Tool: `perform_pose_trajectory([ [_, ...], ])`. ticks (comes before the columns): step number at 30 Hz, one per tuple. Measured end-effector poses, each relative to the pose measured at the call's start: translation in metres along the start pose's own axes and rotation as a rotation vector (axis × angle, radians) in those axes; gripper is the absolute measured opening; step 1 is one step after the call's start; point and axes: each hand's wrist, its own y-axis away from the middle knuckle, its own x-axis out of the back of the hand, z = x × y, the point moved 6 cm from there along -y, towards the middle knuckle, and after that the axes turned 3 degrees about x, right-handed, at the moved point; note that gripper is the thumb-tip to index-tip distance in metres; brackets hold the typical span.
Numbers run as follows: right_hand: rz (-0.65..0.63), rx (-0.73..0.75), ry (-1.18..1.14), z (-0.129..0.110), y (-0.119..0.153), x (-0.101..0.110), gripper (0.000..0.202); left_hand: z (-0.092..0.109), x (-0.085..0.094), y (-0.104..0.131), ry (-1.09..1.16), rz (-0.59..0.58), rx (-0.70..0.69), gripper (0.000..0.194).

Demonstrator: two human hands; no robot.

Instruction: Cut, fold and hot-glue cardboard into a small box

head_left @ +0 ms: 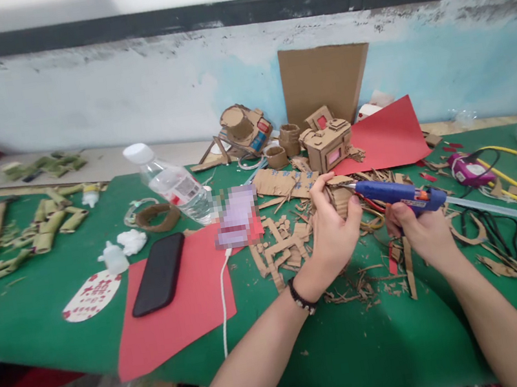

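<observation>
Cardboard, a small ridged piece point(339, 200), is pinched between the thumb and fingers of my left hand point(335, 227). My right hand point(419, 230) is closed around the handle of the blue glue gun point(388, 191), its nozzle at the piece; both sit over the green cloth point(386, 350).

Clear liquid shows low in the plastic bottle point(173, 184), white-capped and leaning in my view. Two little squeeze bottles stand to the left, one point(114, 259) beside white fluff point(132, 241), the other point(90, 195) near the bamboo pieces point(51, 229). Behind my hands are two round cardboard pots point(282, 146), insides too small to make out, next to a cardboard box model point(328, 145) with a pink window.

Cardboard scraps point(291, 247) crowd the cloth around and beneath my hands. A translucent stick point(511, 210) runs from the gun's rear, over black cord point(495, 231). Leftward, a black phone point(158, 275) lies on red paper point(203, 277).
</observation>
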Motion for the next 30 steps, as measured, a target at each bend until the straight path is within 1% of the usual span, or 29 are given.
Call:
perform_pose_trajectory([
  [8, 0.004, -0.001, -0.014, 0.008, 0.001, 0.004, 0.054, -0.001, 0.001, 0.001, 0.086, -0.010, 0.061, 0.054],
  [14, 0.019, -0.021, 0.001, 0.012, 0.002, 0.007, 0.054, 0.003, 0.004, -0.001, 0.092, -0.024, 0.074, 0.052],
  [18, 0.046, -0.059, -0.060, 0.006, 0.000, 0.006, 0.052, 0.005, 0.005, -0.002, 0.095, -0.020, 0.069, 0.052],
  [21, 0.027, -0.063, -0.071, -0.006, -0.003, 0.003, 0.051, 0.006, 0.004, -0.002, 0.096, -0.023, 0.072, 0.050],
  [24, 0.007, -0.073, -0.028, -0.015, -0.004, 0.004, 0.052, 0.008, 0.004, -0.002, 0.095, -0.025, 0.068, 0.049],
  [26, -0.013, -0.085, -0.006, -0.016, -0.003, 0.005, 0.051, 0.010, 0.004, -0.003, 0.093, -0.025, 0.061, 0.049],
  [30, -0.041, -0.104, -0.051, -0.008, 0.000, 0.006, 0.046, 0.013, 0.004, -0.004, 0.089, -0.027, 0.051, 0.048],
])
